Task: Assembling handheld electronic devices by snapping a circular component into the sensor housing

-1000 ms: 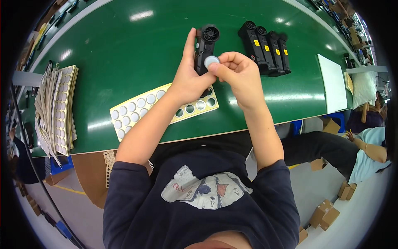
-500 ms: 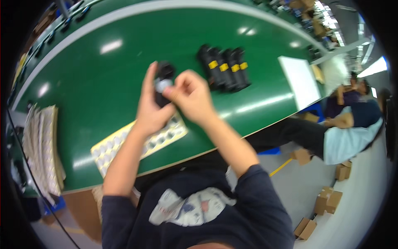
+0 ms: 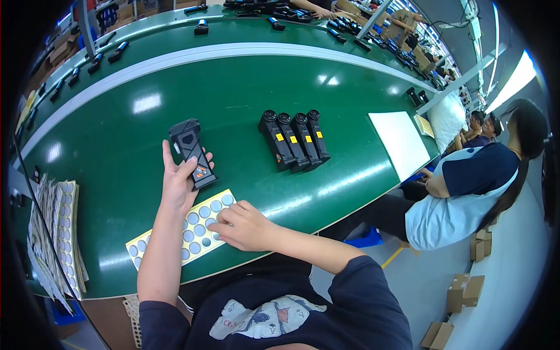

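Note:
My left hand (image 3: 178,186) is closed round a black handheld device (image 3: 189,140) with an orange label near its lower end, raised above the green table. Under that hand and forearm lies a pale yellow-edged sheet of round grey stickers (image 3: 193,218), partly covered. My right hand (image 3: 248,227) rests over the sheet's right part, fingers curled and tips pinched down at the stickers. Whatever is between those fingertips is hidden. To the right, several similar black devices (image 3: 291,143) lie side by side, each with a small yellow label.
A stack of sticker sheets (image 3: 67,233) stands at the table's left edge. A white board (image 3: 399,143) lies at the right. Behind the pale rail (image 3: 233,51) are more devices. A seated co-worker (image 3: 461,186) is close on my right, near a blue bin (image 3: 364,238).
My right hand has left the device and come down to the sticker sheet. The device in my left hand is turned, another face showing. The head view has shifted, showing more beyond the rail.

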A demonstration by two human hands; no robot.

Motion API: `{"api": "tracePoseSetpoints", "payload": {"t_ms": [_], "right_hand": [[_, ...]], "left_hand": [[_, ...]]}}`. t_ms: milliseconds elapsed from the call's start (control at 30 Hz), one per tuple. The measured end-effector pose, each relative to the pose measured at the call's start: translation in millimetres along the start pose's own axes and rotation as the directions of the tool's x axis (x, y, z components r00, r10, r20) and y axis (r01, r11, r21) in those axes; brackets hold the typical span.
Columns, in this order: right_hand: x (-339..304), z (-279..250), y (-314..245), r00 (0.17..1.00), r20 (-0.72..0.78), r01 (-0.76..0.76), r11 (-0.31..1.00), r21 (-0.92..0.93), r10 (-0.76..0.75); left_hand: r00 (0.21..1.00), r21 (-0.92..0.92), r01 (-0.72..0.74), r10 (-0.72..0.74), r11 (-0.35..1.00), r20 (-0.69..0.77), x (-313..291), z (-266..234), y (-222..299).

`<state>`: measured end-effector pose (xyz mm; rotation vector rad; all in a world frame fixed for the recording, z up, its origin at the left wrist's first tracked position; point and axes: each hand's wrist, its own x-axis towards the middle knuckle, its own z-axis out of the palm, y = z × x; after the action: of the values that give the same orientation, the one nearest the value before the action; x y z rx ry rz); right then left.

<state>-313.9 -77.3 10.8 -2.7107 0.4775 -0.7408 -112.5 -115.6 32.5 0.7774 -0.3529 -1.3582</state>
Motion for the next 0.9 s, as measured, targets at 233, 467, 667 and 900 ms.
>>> {"api": "tracePoseSetpoints", "payload": {"t_ms": [233,467,667,900], "right_hand": [[19,-3,10,0.992,0.115,0.064,0.997,-0.046,-0.059],[8,6,17,0.994,0.107,0.001,0.999,0.052,-0.006],[17,7,10,0.990,0.134,0.044,0.999,0.013,-0.046],[17,7,21,0.990,0.124,0.066,0.998,0.013,-0.067]], "left_hand": [[0.983,0.010,0.069,-0.070,0.998,0.171,-6,-8,7],[0.980,0.078,0.170,-0.177,0.982,0.093,-11,7,-2],[0.988,0.105,0.067,-0.081,0.992,0.134,-14,-13,6],[0.984,0.086,0.065,-0.079,0.994,0.163,-7,-7,-1]]}}
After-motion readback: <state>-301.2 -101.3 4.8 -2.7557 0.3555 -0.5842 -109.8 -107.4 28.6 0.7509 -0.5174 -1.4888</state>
